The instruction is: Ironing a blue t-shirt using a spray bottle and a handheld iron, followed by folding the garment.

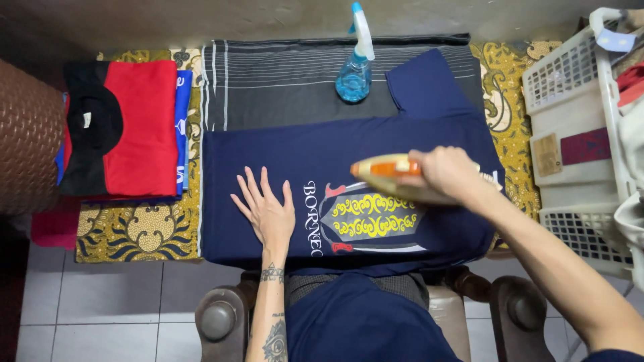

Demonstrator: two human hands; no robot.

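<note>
Nearest the camera, the left hand (265, 211) lies flat, fingers spread wide, on a navy printed T-shirt (268, 161) laid over a striped dark cloth (282, 80). Right hand (446, 173) fingers grip a cream-and-orange iron (386, 173) on the shirt's print. Beyond stands a blue spray bottle (355, 67).

Head view: 1 camera, worn on the person's head, looked almost straight down from close above the desk (510, 74). The frame took in the navy shirt (282, 151) at centre, both forearms entering from the bottom edge, and the tiled floor (100, 302) below.
</note>
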